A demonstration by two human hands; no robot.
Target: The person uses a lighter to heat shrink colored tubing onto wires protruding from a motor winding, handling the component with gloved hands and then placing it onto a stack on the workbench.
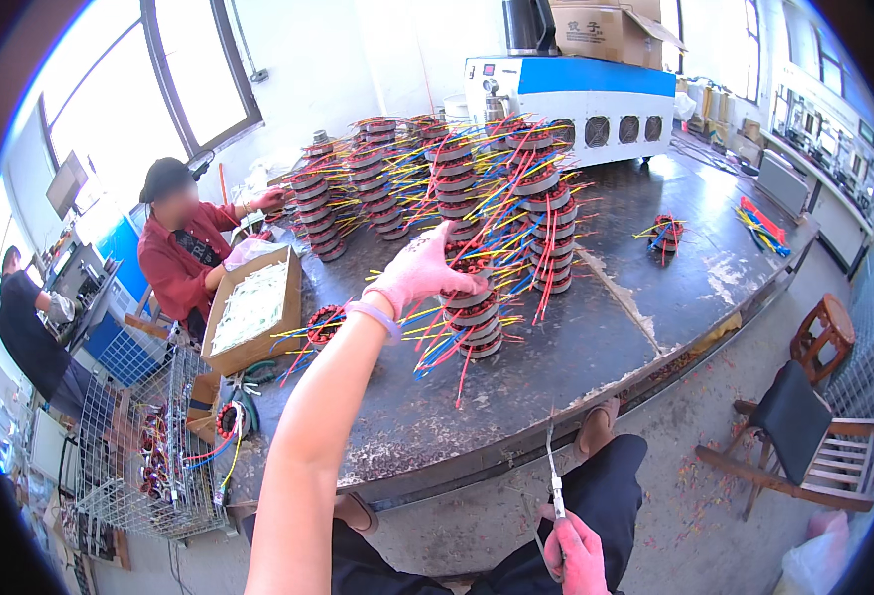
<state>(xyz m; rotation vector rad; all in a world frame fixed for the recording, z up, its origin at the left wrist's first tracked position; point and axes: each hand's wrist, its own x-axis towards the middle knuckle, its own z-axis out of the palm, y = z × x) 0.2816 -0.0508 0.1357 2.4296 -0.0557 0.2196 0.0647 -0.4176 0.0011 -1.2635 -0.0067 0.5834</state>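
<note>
Dark tabletop (566, 372), wired ring stack (475, 325) in grasp of left hand (415, 270)

Black kettle (526, 28): one o'clock, atop blue-and-white machine (596, 83)
Wooden stool (831, 315): three o'clock
Black-padded chair (796, 416): four o'clock

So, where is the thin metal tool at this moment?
In the head view, the thin metal tool is low, right of centre, in the right hand, near the table edge.

Dark trousers (596, 501) (lavender wristband (375, 319), too).
</note>
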